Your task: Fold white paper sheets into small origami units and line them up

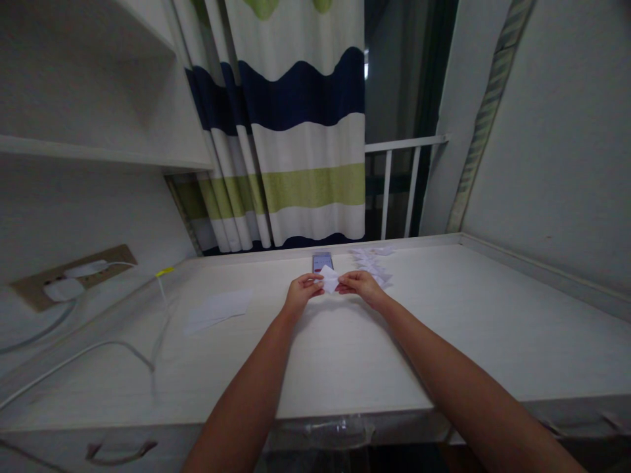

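A small piece of folded white paper [329, 278] is held up above the desk between my two hands. The fingers of my left hand [304, 289] pinch its left side. On its right side, my right hand [361, 286] grips the edge between thumb and fingers. Just behind the paper lies a phone [323, 259] with its screen lit, partly covered by the paper. Past my right hand, several folded white paper pieces [371, 261] lie in a pile. Flat white paper sheets [219, 309] rest on the desk to the left.
White cables [113, 343] run over the left part of the white desk [473, 328] from plugs in a wall socket strip [89, 272]. A striped curtain [305, 144] hangs behind the desk's back edge. A shelf [98, 151] juts out at upper left.
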Demonstrator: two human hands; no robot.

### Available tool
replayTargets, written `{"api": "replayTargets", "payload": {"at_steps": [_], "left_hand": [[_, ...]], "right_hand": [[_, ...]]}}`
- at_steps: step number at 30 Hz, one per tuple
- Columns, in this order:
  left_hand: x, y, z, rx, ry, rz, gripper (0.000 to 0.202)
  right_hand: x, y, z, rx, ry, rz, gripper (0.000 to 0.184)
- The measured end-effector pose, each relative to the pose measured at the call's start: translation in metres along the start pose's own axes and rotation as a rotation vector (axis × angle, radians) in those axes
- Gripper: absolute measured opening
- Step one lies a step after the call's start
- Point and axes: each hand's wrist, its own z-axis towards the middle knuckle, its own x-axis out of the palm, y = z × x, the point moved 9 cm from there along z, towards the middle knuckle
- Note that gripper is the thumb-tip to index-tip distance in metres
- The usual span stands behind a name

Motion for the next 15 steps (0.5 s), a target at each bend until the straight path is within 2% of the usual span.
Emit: {"api": "replayTargets", "payload": {"at_steps": [8,15], "left_hand": [[0.0039,-0.0057,-0.0044,0.018,-0.019,0.026,0.033],[0.0018,-0.0030,-0.0038,0.014,-0.078,0.048,0.034]], "right_hand": [[0.0023,0.0034,0.0019,-0.080,-0.001,0.001,0.030],[0.0024,0.0041,0.0033,-0.115,-0.034,-0.036,0.031]]}}
